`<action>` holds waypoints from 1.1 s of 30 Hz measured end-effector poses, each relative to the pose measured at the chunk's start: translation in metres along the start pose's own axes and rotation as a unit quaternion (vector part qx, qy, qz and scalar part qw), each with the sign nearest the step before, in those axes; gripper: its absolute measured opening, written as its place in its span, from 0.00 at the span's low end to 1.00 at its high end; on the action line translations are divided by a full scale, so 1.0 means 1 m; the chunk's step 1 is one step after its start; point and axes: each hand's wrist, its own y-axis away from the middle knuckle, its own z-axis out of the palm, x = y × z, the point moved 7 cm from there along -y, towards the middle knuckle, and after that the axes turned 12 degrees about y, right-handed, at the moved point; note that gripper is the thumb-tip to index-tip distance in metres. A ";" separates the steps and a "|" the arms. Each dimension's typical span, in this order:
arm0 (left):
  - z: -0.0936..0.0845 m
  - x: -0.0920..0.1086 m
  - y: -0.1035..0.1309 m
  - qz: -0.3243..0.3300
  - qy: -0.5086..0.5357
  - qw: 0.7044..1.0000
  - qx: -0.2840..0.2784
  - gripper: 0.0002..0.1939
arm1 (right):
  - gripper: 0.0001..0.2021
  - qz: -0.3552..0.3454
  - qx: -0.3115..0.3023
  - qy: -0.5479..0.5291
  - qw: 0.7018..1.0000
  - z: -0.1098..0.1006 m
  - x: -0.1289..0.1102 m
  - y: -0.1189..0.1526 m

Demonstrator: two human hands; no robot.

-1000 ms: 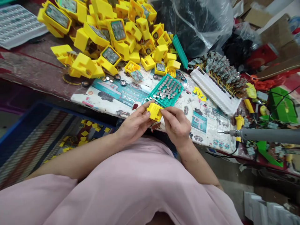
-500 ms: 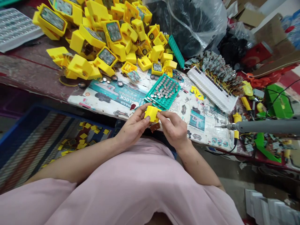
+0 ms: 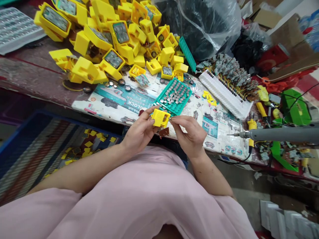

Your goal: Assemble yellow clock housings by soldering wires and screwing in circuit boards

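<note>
My left hand (image 3: 140, 130) grips a small yellow plastic housing (image 3: 160, 117) with a patch of little holes, held just over the table's front edge. A brown circuit board (image 3: 163, 132) hangs below the housing. My right hand (image 3: 189, 134) is just to the right of it, thumb and forefinger pinched together; whatever is between the fingertips is too small to make out. Right behind the housing lies a green tray (image 3: 176, 96) with many round metal button cells in it.
Yellow housings (image 3: 127, 53) are heaped at the back left. A white foam rack (image 3: 225, 94) with wired boards lies right of the tray. An electric screwdriver (image 3: 279, 133) juts in from the right. Below left, a blue crate (image 3: 59, 127) contains small yellow pieces.
My right hand has drawn away from the yellow housing, a little to the right. My left hand has tilted the housing and shifted it slightly left.
</note>
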 end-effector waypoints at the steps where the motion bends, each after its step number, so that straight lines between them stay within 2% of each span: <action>1: 0.000 -0.001 0.000 0.001 0.001 1.000 -0.004 0.19 | 0.08 -0.004 -0.001 0.007 1.000 0.001 -0.001 0.000; 6: -0.003 -0.005 0.001 0.010 -0.020 1.000 -0.014 0.22 | 0.10 -0.086 -0.011 0.069 0.994 0.005 -0.013 0.002; 11: -0.011 -0.005 0.000 0.000 -0.018 1.000 0.010 0.21 | 0.10 -0.142 -0.074 0.146 0.976 0.011 -0.019 0.001; 13: -0.014 0.000 -0.001 0.001 -0.006 1.000 0.030 0.19 | 0.11 -0.121 -0.086 0.139 0.979 0.015 -0.009 -0.005; 15: -0.016 0.006 -0.001 0.010 0.007 0.999 0.049 0.18 | 0.11 -0.065 -0.104 0.140 0.982 0.024 0.011 -0.016; 17: -0.017 0.012 -0.002 0.018 0.014 0.998 0.058 0.17 | 0.10 -0.024 -0.145 0.162 0.976 0.040 0.031 -0.025; 19: -0.018 0.017 -0.001 0.021 0.015 0.998 0.062 0.17 | 0.08 -0.018 -0.189 0.184 0.964 0.058 0.046 -0.033; 23: -0.020 0.020 -0.002 0.018 0.005 0.997 0.073 0.22 | 0.06 -0.011 -0.256 0.198 0.946 0.084 0.059 -0.041; 27: -0.019 0.020 -0.003 0.021 -0.010 0.997 0.073 0.23 | 0.08 0.001 -0.298 0.206 0.932 0.093 0.065 -0.045; 30: -0.018 0.021 -0.004 0.026 -0.008 0.997 0.073 0.23 | 0.09 -0.006 -0.277 0.200 0.940 0.083 0.059 -0.048; 33: -0.016 0.021 -0.004 0.030 -0.008 0.997 0.074 0.24 | 0.07 -0.036 -0.178 0.138 0.974 0.056 0.034 -0.047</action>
